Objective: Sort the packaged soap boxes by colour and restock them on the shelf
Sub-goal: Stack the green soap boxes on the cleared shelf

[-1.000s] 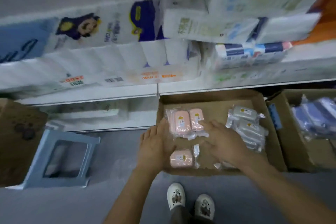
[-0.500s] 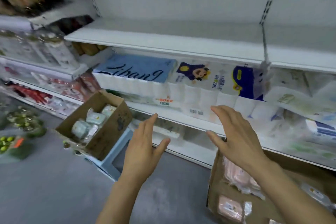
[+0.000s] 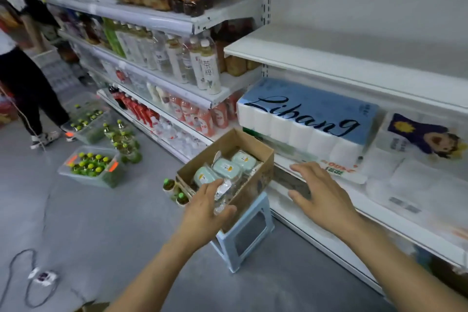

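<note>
We see rounded green soap packs in crinkly plastic inside a cardboard box on a pale stool. Our left hand rests spread at the box's near rim; our right hand hovers empty, fingers spread.

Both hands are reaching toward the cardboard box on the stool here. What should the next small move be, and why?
Probably close the left hand on a packet at the box's near edge. It is already at the cardboard box of green soap packets, fingers on a wrapper but not visibly gripping it. The right hand hovers open beside the box, holding nothing, and could steady its side. The shelf above has bare space.
</note>
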Available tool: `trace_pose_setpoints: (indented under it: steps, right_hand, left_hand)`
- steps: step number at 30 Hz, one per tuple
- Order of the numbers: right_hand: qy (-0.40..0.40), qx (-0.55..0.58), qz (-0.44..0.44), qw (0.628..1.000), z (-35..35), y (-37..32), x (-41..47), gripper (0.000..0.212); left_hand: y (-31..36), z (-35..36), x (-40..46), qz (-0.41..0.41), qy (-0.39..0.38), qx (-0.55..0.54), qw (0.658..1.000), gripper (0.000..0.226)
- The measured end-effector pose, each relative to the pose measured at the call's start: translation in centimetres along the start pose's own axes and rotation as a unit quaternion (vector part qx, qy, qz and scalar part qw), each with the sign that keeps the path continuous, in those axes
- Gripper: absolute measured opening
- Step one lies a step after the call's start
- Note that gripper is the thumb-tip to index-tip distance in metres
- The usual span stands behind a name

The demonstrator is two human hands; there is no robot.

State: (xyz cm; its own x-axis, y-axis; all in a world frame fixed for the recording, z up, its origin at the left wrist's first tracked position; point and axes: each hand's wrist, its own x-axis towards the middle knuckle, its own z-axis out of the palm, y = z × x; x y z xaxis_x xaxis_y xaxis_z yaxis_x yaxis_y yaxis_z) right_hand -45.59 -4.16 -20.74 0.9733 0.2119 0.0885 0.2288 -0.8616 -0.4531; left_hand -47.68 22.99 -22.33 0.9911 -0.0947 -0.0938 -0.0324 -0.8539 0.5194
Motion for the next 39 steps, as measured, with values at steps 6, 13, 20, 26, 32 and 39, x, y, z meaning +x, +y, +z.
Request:
trace_pose_setpoints:
  steps: [6, 13, 20, 26, 32, 39]
  right_hand:
    - [-0.114, -0.02, -0.035, 0.993, 5.5, -1.4, 9.5, 0.056]
    - [-0.246, -0.057, -0.05, 0.966, 14.1, -0.5, 22.4, 0.059]
    - [-0.365, -0.105, -0.054, 0.924, 24.2, 1.1, 32.8, 0.056]
    - [-0.398, -0.131, -0.032, 0.908, 32.0, 1.6, 35.4, 0.088]
    - [-0.363, -0.171, -0.045, 0.915, 35.8, 2.5, 34.7, 0.114]
    - [-0.331, -0.114, 0.003, 0.937, 31.4, 1.8, 35.9, 0.117]
  left_hand:
    - [-5.7, 1.1, 6.5, -0.159, -0.008, -0.173, 0.972, 0.071]
    - [-12.0, 3.9, 16.1, -0.322, -0.001, -0.334, 0.886, 0.053]
    - [-17.6, 9.1, 24.9, -0.495, -0.014, -0.343, 0.798, 0.083]
    - [-18.6, 13.6, 28.0, -0.53, -0.049, -0.264, 0.804, 0.115]
    - [-20.1, 15.1, 29.0, -0.558, -0.036, -0.292, 0.776, 0.122]
    - [-19.9, 11.6, 28.6, -0.512, 0.01, -0.396, 0.762, 0.113]
